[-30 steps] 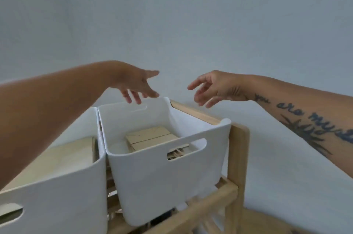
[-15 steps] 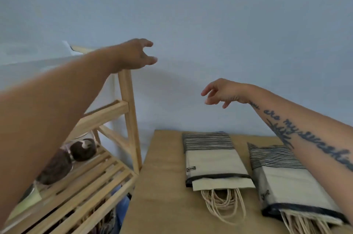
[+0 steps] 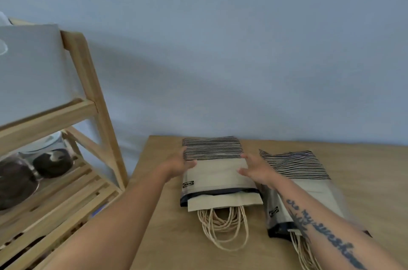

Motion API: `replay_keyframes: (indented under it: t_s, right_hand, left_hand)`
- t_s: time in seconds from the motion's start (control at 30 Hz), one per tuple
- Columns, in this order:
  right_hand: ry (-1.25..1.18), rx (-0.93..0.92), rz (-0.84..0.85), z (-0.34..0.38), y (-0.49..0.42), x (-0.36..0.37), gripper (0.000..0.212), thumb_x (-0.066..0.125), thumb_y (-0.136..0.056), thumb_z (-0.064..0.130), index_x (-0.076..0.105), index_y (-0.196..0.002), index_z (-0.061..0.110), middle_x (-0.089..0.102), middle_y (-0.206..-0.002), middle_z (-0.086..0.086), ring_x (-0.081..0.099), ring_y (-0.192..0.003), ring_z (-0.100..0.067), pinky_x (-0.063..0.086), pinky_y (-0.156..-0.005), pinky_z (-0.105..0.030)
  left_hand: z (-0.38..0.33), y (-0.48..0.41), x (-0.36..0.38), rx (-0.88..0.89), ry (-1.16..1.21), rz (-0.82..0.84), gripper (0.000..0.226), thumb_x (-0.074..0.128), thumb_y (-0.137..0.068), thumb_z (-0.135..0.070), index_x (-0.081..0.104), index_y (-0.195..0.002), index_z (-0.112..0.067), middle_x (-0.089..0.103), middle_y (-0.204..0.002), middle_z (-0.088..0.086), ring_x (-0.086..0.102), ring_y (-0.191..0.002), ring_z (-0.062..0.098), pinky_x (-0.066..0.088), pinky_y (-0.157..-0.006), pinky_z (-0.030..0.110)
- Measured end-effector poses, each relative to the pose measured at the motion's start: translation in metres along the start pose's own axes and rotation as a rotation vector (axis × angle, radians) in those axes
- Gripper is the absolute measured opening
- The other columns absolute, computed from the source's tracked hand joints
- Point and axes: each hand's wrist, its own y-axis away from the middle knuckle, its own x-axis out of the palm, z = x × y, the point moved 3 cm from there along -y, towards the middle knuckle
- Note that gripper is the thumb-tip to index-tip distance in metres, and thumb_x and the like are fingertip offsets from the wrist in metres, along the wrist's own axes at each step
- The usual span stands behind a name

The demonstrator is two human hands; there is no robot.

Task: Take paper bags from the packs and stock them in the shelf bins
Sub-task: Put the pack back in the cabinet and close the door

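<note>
We see cursive tattoo lettering on the right forearm (image 3: 326,232) at lower right, only partly legible. Small dark logo labels on the left pack (image 3: 188,183) and right pack (image 3: 273,211) are unreadable.

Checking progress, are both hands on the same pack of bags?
Yes, the left hand and right hand flank the left pack.

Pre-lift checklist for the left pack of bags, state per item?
1. Left hand on the left pack's left edge: ok.
2. Right hand on its right edge: ok.
3. Fingers closed in a firm grip: cannot tell.
4. Bag handles hang out of the open near end, bags may slide out: not ok.
5. Right pack apart from the left one: ok.
6. Room in the white bin on the shelf: cannot tell.
</note>
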Motion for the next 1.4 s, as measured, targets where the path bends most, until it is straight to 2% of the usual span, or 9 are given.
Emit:
replay_keyframes:
  t_s: [0.13, 0.23, 0.37, 0.53, 0.67, 0.8, 1.03, 1.27, 1.4]
  right_hand:
    - [-0.108, -0.005, 0.001, -0.019, -0.007, 0.028, 0.062, 0.064, -0.084, 0.03, 0.037, -0.138, 0.017, 0.041, -0.144, -0.004, 0.038, -0.131, -0.019, 0.027, -0.103, -0.022]
    - [-0.118, 0.003, -0.092, -0.031, -0.014, 0.042, 0.065, 0.066, -0.079, 0.038, 0.039, -0.137, 0.025, 0.042, -0.143, -0.002, 0.036, -0.133, -0.023, 0.024, -0.113, -0.036]
    - [-0.11, 0.031, -0.181, -0.038, -0.017, 0.046, 0.064, 0.068, -0.074, 0.045, 0.044, -0.132, 0.035, 0.046, -0.139, 0.0, 0.036, -0.13, -0.027, 0.027, -0.109, -0.038]
    - [-0.577, 0.061, -0.105, -0.028, -0.007, 0.04, 0.056, 0.078, -0.07, 0.009, 0.053, -0.119, 0.022, 0.051, -0.126, -0.005, 0.053, -0.107, -0.019, 0.046, -0.099, -0.039]
    - [-0.742, 0.062, -0.067, -0.017, 0.007, 0.03, 0.064, 0.074, -0.069, -0.006, 0.051, -0.125, 0.013, 0.049, -0.119, -0.001, 0.053, -0.089, -0.007, 0.052, -0.078, -0.025]
    - [-0.751, 0.025, -0.113, -0.008, 0.022, 0.01, 0.064, 0.077, -0.064, -0.006, 0.056, -0.12, 0.017, 0.054, -0.116, 0.001, 0.054, -0.102, -0.017, 0.046, -0.097, -0.036]
    - [-0.718, -0.048, -0.249, -0.027, 0.063, -0.059, 0.061, 0.079, -0.061, -0.005, 0.059, -0.112, 0.022, 0.056, -0.121, -0.006, 0.054, -0.114, -0.025, 0.044, -0.102, -0.042]
    - [-0.688, 0.002, -0.335, -0.109, 0.109, -0.109, 0.056, 0.073, -0.072, -0.001, 0.056, -0.12, 0.021, 0.056, -0.124, -0.002, 0.056, -0.107, -0.016, 0.048, -0.08, -0.021]
    - [-0.618, 0.059, -0.368, -0.152, 0.112, -0.115, 0.043, 0.067, -0.081, 0.011, 0.055, -0.122, 0.021, 0.055, -0.127, -0.003, 0.053, -0.105, -0.012, 0.044, -0.082, -0.02]
  left_hand:
    - [0.036, -0.027, 0.027, -0.009, -0.013, -0.043, 0.107, 0.068, -0.061, -0.063, 0.016, -0.149, -0.028, 0.038, -0.147, 0.01, 0.04, -0.132, 0.028, 0.034, -0.11, 0.041]
    - [0.038, -0.023, 0.042, 0.048, 0.017, -0.082, 0.085, 0.064, -0.083, -0.041, 0.014, -0.149, -0.025, 0.028, -0.151, 0.012, 0.025, -0.139, 0.031, 0.023, -0.115, 0.041]
    - [0.043, -0.026, 0.05, 0.117, 0.073, -0.134, 0.077, 0.062, -0.085, -0.039, 0.02, -0.148, -0.024, 0.028, -0.152, 0.009, 0.025, -0.139, 0.03, 0.02, -0.116, 0.044]
    - [0.045, -0.02, 0.05, 0.126, 0.425, -0.142, 0.074, 0.068, -0.083, -0.018, 0.028, -0.145, -0.019, 0.036, -0.149, 0.006, 0.038, -0.133, 0.021, 0.029, -0.114, 0.041]
    - [0.037, -0.008, 0.042, 0.13, 0.703, -0.125, 0.077, 0.066, -0.08, 0.001, 0.03, -0.145, -0.02, 0.04, -0.145, 0.008, 0.045, -0.128, 0.024, 0.036, -0.11, 0.041]
    - [0.015, 0.008, 0.033, 0.18, 0.801, -0.112, 0.077, 0.065, -0.078, 0.008, 0.033, -0.143, -0.017, 0.039, -0.146, 0.01, 0.047, -0.126, 0.024, 0.042, -0.103, 0.036]
    - [-0.055, 0.03, 0.064, 0.336, 0.733, -0.044, 0.076, 0.065, -0.079, 0.005, 0.033, -0.144, -0.016, 0.04, -0.145, 0.006, 0.051, -0.117, 0.018, 0.05, -0.081, 0.016]
    - [-0.095, 0.034, 0.156, 0.391, 0.743, 0.095, 0.097, 0.07, -0.073, 0.01, 0.019, -0.149, -0.023, 0.041, -0.146, 0.002, 0.047, -0.127, 0.019, 0.04, -0.106, 0.037]
    - [-0.097, 0.028, 0.197, 0.313, 0.712, 0.127, 0.107, 0.076, -0.068, 0.007, 0.014, -0.149, -0.023, 0.035, -0.15, 0.003, 0.041, -0.132, 0.02, 0.033, -0.112, 0.044]
